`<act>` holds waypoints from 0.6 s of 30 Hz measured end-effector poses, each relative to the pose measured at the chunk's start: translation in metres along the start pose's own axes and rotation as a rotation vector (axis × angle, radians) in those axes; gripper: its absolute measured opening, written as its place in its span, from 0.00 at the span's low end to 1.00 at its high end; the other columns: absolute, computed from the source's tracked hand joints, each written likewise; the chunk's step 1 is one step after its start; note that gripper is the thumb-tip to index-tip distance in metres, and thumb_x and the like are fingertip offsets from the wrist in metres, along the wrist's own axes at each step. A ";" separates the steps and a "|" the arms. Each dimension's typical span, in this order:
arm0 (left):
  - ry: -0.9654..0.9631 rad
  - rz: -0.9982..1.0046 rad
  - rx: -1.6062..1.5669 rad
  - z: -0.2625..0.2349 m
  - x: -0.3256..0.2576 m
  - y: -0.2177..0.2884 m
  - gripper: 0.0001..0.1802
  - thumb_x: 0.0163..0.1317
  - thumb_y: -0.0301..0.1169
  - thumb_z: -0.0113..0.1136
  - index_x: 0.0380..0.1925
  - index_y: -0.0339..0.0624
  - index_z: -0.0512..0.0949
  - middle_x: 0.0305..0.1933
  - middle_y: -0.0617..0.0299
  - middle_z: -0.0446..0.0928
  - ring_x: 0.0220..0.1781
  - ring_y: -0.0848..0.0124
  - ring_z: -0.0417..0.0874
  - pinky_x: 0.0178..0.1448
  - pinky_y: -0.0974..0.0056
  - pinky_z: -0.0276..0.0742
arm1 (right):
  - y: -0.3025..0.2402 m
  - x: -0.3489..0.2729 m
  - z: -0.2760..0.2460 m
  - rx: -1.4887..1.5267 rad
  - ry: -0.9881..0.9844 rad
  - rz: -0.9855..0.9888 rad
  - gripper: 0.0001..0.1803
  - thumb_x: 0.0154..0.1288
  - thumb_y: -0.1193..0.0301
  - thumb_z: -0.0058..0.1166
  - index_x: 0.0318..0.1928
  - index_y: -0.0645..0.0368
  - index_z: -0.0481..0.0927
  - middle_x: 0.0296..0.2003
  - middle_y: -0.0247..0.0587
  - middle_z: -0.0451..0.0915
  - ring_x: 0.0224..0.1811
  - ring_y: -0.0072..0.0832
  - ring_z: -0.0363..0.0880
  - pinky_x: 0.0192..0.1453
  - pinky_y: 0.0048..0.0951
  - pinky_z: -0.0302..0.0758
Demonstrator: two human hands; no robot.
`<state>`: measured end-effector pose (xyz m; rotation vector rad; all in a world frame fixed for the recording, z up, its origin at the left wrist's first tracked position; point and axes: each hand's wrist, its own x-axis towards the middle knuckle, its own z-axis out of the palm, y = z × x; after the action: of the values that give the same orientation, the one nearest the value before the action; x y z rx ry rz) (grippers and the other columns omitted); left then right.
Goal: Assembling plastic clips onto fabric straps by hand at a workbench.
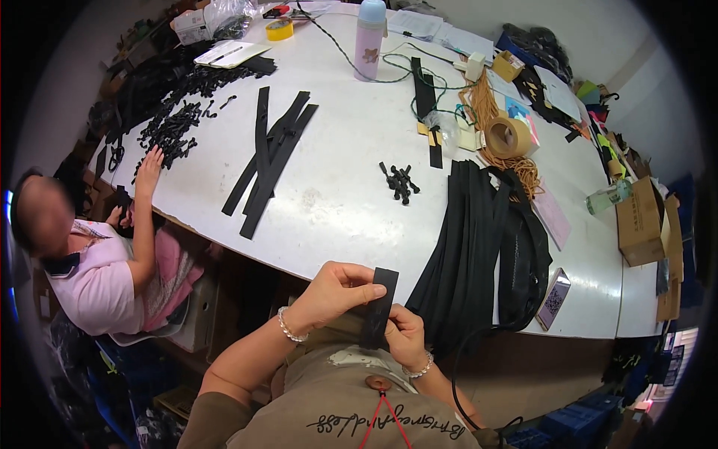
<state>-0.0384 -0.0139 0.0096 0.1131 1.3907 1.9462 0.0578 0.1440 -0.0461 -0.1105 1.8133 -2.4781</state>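
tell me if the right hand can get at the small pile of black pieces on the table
Probably yes, once it is free: the right hand is holding the black strip that the left hand also holds. The small pile lies uncovered, with bare white tabletop on its near side.

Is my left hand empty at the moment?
No, the left hand pinches a black strip near its upper end.

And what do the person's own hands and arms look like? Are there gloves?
No gloves: the left hand and right hand are bare. Each wrist wears a shiny, clear beaded bracelet. The left sleeve is short and brownish olive.
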 end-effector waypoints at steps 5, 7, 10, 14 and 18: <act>0.079 0.079 0.031 0.006 -0.003 -0.001 0.07 0.55 0.24 0.61 0.34 0.32 0.80 0.30 0.64 0.80 0.30 0.83 0.76 0.36 0.77 0.73 | 0.000 0.000 0.000 0.054 -0.005 0.055 0.08 0.67 0.72 0.48 0.41 0.65 0.75 0.34 0.29 0.76 0.34 0.13 0.71 0.40 0.16 0.70; 0.085 0.079 0.029 0.007 -0.003 0.000 0.07 0.55 0.24 0.61 0.34 0.32 0.80 0.29 0.65 0.79 0.30 0.83 0.76 0.35 0.77 0.73 | 0.002 0.000 0.000 0.056 -0.003 0.049 0.09 0.67 0.72 0.48 0.41 0.65 0.75 0.34 0.29 0.76 0.34 0.13 0.71 0.39 0.15 0.70; 0.114 0.082 0.042 0.005 -0.003 -0.003 0.08 0.56 0.25 0.61 0.34 0.32 0.80 0.29 0.65 0.79 0.31 0.83 0.76 0.36 0.77 0.73 | 0.001 0.000 0.003 0.089 0.002 0.064 0.08 0.67 0.72 0.48 0.41 0.65 0.75 0.34 0.29 0.76 0.34 0.12 0.71 0.38 0.15 0.70; 0.045 -0.013 0.056 0.001 0.000 -0.017 0.10 0.60 0.28 0.56 0.38 0.34 0.79 0.34 0.65 0.80 0.37 0.82 0.76 0.44 0.75 0.73 | 0.002 0.001 0.002 0.154 0.065 0.152 0.08 0.67 0.74 0.48 0.41 0.65 0.75 0.34 0.28 0.76 0.33 0.11 0.71 0.37 0.14 0.70; 0.118 -0.015 -0.017 0.011 -0.005 -0.042 0.15 0.64 0.34 0.54 0.39 0.32 0.79 0.35 0.61 0.79 0.38 0.79 0.77 0.46 0.74 0.73 | -0.001 0.004 0.007 0.039 0.117 0.119 0.08 0.66 0.75 0.48 0.42 0.66 0.75 0.31 0.27 0.76 0.32 0.11 0.71 0.35 0.14 0.70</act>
<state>-0.0083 -0.0018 -0.0202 -0.0202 1.4462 1.9791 0.0542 0.1368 -0.0431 0.1428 1.7555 -2.4831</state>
